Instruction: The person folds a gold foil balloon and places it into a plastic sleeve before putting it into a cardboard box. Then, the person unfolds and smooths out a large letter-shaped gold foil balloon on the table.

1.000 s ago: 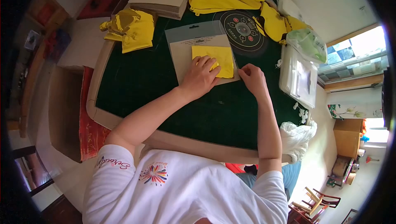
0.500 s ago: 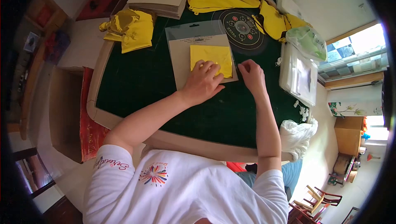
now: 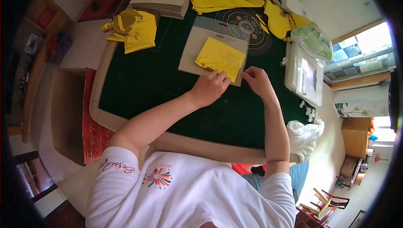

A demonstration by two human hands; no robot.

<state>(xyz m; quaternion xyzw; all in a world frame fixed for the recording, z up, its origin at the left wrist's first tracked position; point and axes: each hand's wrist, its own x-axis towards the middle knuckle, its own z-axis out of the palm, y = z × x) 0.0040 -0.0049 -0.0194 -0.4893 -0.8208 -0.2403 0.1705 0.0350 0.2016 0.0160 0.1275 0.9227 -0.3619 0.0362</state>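
Inward, the left hand [image 3: 210, 87] curls at the yellow piece [image 3: 222, 56], grip unclear; right hand [image 3: 257, 79] bends nearby, fingertips together.

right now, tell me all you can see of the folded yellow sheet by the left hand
The folded yellow sheet looks thin, smooth and slightly shiny, perhaps film or coated fabric, folded into a rough rectangle with a bunched lower-left edge. It lies askew over a flat brown cardboard sheet. The left hand has its fingers at the lower edge, apparently touching; the right hand is beside it, seemingly apart.
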